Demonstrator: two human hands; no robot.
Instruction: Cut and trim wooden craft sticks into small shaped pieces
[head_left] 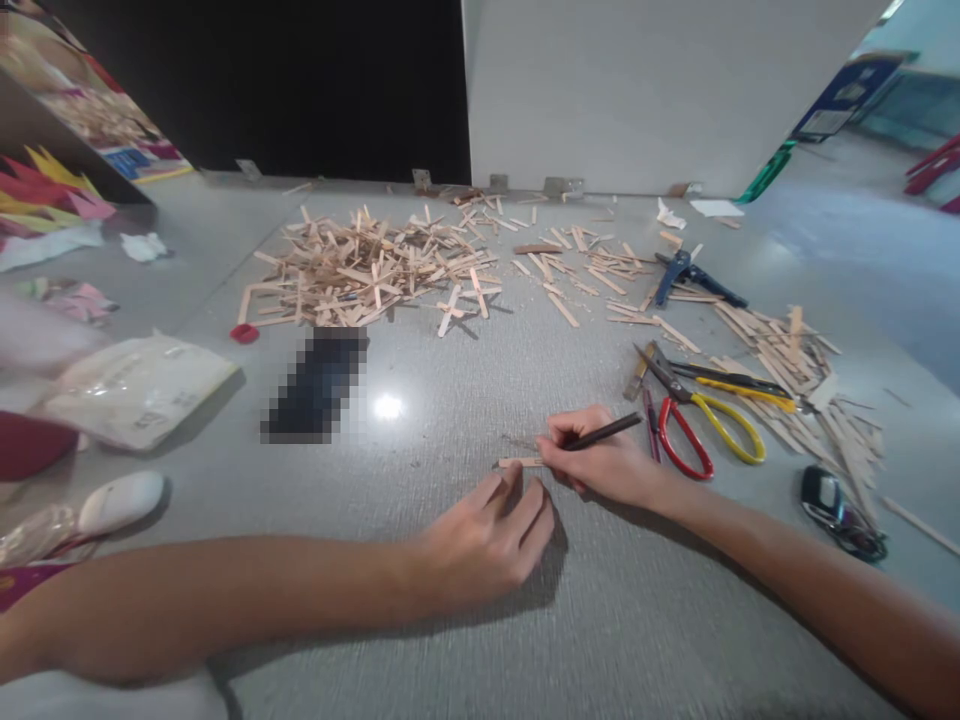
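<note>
Wooden and slim, one stick [517, 462] is held on the tabletop [442, 410] by the left hand [491, 535], its marking apparently unfinished, the right hand [600, 462] gripping a black pen [606, 431], loose pieces [375, 262] heaped beyond.

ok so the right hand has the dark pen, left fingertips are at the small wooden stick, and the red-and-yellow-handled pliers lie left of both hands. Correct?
Not quite: the head view shows the pliers to the right of both hands. The rest holds: right hand with the dark pen, left hand's fingertips at the stick.
</note>
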